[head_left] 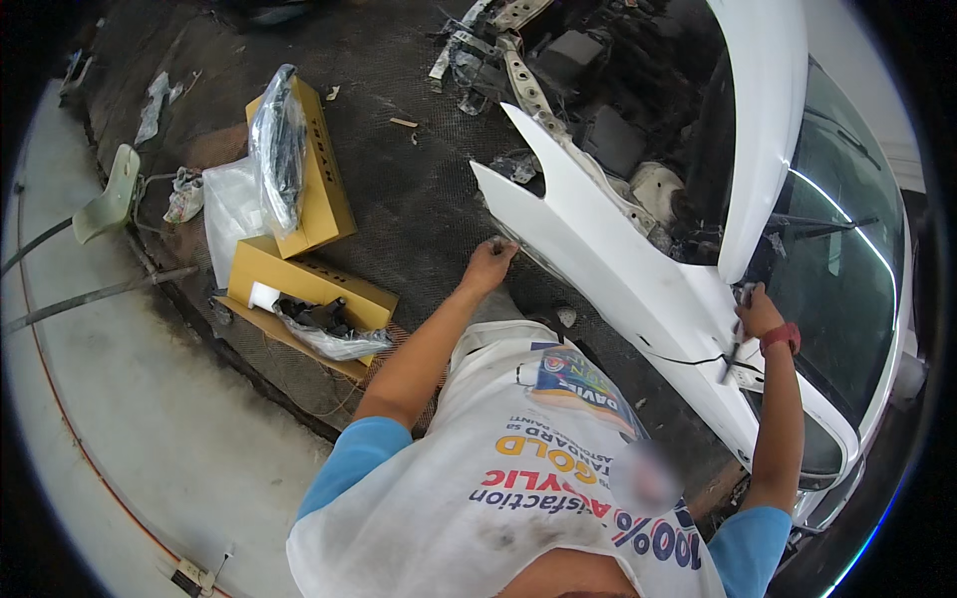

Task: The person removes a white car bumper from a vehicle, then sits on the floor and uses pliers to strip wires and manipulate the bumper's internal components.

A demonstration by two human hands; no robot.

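Because the fender is long, the person's hands are well apart along it, a spread that would suit steadying both ends. Taking the shirt as the clock's centre, the fender runs from twelve o'clock round to three, its pointed front end uppermost. The left hand is at eleven, at the lower edge near that front end. Its fingertips are drawn together, perhaps to pinch something thin, but I cannot tell whether they grip the edge, a small part or nothing. The right hand is at two, by the fender's rear top corner and the windshield. Its fingers curl beside a slim dark piece; whether they clamp it is not clear.

The hood, at one o'clock, seems raised, which would explain why the engine bay lies open to view beyond the fender.

At ten o'clock, two yellow boxes lie on the floor, probably set aside to leave standing room at the car. On the upper box rests a bagged part, its film likely there against scratches. The lower box gapes, with a black part half in plastic. Farther out at ten, a pale chair is near the wall.
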